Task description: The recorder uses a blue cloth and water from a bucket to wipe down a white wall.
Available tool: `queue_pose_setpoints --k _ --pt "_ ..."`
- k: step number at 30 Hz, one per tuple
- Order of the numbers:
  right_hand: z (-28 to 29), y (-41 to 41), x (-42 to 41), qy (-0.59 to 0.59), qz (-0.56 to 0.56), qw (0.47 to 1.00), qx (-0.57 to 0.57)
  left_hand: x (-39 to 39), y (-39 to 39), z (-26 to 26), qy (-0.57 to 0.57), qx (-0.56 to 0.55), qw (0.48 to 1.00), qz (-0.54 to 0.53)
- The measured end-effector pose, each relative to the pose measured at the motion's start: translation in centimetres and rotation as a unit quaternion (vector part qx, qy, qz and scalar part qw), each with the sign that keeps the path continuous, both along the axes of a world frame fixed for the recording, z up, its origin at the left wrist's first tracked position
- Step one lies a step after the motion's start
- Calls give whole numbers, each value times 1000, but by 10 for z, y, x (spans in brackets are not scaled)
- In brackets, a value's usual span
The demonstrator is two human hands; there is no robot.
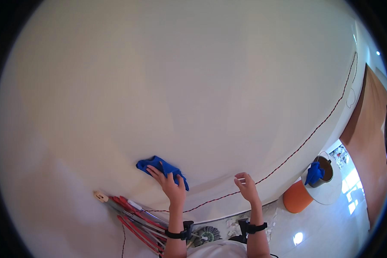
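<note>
A folded blue cloth [155, 160] lies flat against the white wall [193, 96] in front of me. My left hand [171, 186] presses on it with spread fingers, covering part of its lower edge. To the right, my right hand [247, 188] is held up before the wall with its fingers loosely bent, and nothing shows in it. A twisted red-and-black cable [285, 161] runs across the wall and passes behind both arms.
Several long-handled tools with red and grey poles [138, 222] lean in the left corner. A mop head [208, 233] lies below. At right, a bucket [326, 171] with another blue cloth [315, 173] over its rim stands on a round white table [322, 196], beside an orange stool [297, 197].
</note>
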State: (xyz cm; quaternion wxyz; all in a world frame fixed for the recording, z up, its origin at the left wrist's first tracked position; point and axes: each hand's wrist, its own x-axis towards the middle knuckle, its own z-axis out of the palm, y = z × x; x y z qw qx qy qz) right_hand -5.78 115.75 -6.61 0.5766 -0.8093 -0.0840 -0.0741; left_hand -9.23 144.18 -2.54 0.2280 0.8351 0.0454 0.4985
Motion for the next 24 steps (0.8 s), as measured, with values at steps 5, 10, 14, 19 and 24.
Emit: queue_pose_setpoints --k 5,10,14,19,24 --pt "1 -19 10 0 24 999 28 13 -35 11 2 34 999 -19" --pt "7 -46 18 32 78 995 56 28 -109 16 36 65 997 -34" --pt "16 -69 30 30 110 991 69 39 -159 0 74 92 992 -53" --pt "16 -91 43 42 153 984 74 44 -198 -32 117 70 989 -57" --pt "-3 -95 52 73 184 975 97 38 -211 -46 161 54 984 -50"
